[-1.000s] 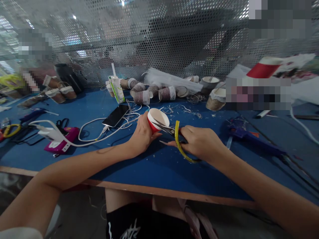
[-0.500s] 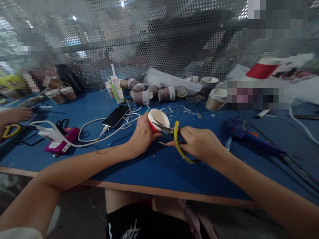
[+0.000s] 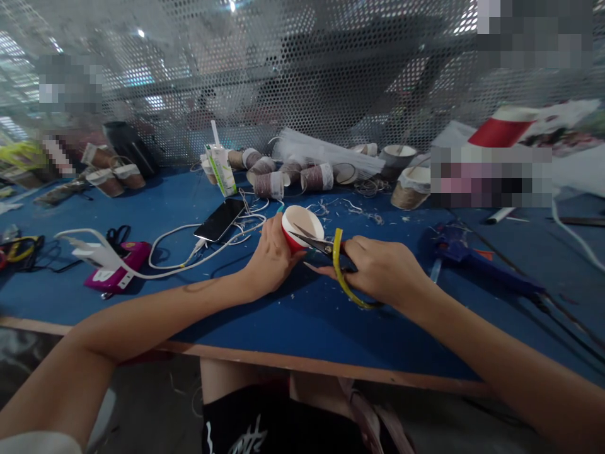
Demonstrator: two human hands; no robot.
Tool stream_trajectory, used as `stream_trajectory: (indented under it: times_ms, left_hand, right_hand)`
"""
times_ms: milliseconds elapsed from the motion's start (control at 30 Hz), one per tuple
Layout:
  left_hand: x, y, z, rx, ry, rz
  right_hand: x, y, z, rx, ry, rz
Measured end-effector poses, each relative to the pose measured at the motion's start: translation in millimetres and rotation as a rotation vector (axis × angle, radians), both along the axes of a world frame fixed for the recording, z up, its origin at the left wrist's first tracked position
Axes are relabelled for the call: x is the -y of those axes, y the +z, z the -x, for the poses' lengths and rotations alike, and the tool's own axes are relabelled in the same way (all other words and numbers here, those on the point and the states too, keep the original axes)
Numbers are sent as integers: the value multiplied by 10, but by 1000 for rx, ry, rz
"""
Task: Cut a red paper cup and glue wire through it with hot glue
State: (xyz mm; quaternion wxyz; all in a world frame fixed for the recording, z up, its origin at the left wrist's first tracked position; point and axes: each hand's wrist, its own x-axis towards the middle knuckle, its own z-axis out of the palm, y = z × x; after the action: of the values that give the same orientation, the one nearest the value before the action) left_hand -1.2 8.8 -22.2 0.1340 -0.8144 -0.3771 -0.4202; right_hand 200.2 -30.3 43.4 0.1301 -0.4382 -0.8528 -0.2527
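Observation:
My left hand point(image 3: 274, 252) is wrapped round a red paper cup point(image 3: 302, 221) with a white rim, its mouth tilted toward me. In my right hand point(image 3: 378, 265) is a pair of scissors point(image 3: 326, 246) with yellow-edged handles. The blades are parted and reach over the cup's near rim, their tips above its mouth. Whether they touch the paper, I cannot tell. Behind the cup, several twine-wrapped cups point(image 3: 269, 185) lie on the blue table point(image 3: 265, 328).
A phone point(image 3: 220, 221) on a white cable and a magenta power strip point(image 3: 125, 268) are to my left. A blue glue gun point(image 3: 477, 258) lies to the right. A drink carton point(image 3: 221, 170) with a straw stands behind the phone. A metal mesh screen point(image 3: 331, 75) rises at the back.
The scissors and my right hand have shifted slightly right, with the blades a little further apart. Another person's hand at the far left has left the view.

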Motion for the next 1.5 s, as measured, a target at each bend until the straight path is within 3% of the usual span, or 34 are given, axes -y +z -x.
stream_trajectory:
  times_ms: [267, 500, 933, 1267, 1500]
  left_hand:
    - [-1, -10, 3, 2, 9, 10]
    - [17, 7, -2, -41, 36, 12]
    - [1, 60, 18, 61, -137, 111]
    - [-6, 53, 34, 63, -116, 73]
    - [-4, 36, 19, 40, -112, 81]
  right_hand:
    - [-4, 11, -22, 25, 24, 43]
    - [9, 19, 3, 4, -45, 57]
    - [24, 73, 4, 26, -41, 58]
    - [34, 86, 27, 47, -88, 107]
    - [10, 85, -2, 60, -33, 115]
